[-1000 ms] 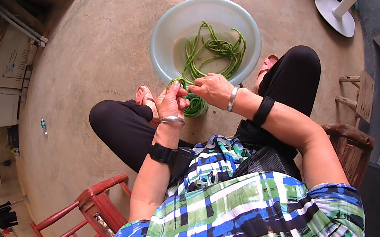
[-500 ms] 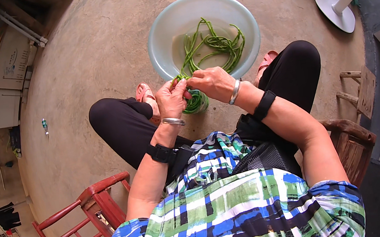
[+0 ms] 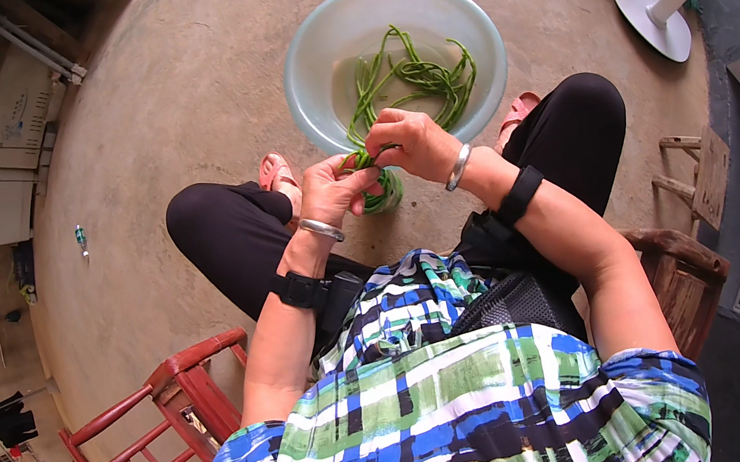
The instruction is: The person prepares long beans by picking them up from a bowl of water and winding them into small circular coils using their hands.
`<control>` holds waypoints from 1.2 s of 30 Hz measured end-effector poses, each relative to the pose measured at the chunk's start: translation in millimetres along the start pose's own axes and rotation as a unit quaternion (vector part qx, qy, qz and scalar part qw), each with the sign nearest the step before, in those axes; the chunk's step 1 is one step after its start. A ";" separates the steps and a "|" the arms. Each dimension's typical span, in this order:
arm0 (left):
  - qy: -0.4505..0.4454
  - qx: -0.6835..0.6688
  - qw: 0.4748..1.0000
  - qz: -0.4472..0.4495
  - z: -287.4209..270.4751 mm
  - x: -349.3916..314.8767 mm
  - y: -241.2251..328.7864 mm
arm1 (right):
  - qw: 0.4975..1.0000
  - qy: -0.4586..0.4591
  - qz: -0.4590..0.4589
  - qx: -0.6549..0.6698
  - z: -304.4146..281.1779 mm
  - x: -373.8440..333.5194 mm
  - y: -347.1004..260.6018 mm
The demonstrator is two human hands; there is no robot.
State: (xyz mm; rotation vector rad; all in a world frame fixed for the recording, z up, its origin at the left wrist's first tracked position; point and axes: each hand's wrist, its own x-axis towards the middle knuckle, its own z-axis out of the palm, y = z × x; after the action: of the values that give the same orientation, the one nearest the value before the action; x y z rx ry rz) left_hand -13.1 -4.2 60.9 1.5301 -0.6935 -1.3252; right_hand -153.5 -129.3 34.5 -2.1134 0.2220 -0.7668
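A red wooden chair (image 3: 173, 404) stands at the person's left, on the concrete floor (image 3: 172, 117). Further in, the left hand (image 3: 331, 193) is closed around a coiled bundle of long green beans (image 3: 380, 192), held between the knees just in front of the pale basin (image 3: 311, 63). The right hand (image 3: 409, 145) pinches a strand at the bundle's top, fingers together. The step looks like winding or tying the bundle; next would call for keeping the coil tight while the loose end is tucked. More beans (image 3: 422, 78) lie in the basin's water. A white fan base (image 3: 654, 30) sits far right.
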 end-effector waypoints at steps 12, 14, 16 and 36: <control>0.019 -0.222 0.974 -0.035 -16.1 2.5 -1.2 | 0.996 0.055 0.069 0.023 -11.8 8.1 5.0; 0.031 -0.226 0.973 -0.027 -11.7 3.2 -1.8 | 0.995 0.074 0.046 -0.055 -6.2 5.3 8.7; 0.042 -0.230 0.972 -0.020 -7.1 5.3 -3.5 | 0.993 0.050 0.055 -0.092 -0.9 2.0 5.6; 0.127 0.064 0.988 0.052 -0.6 5.1 -16.8 | 0.968 -0.036 -0.096 -0.231 0.9 0.2 -10.7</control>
State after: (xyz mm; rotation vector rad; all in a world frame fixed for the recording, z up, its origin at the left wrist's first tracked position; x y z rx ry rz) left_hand -14.0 -2.2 43.5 1.7059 -0.6947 -1.0012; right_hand -154.0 -122.2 42.5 -2.6303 0.1689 -0.8058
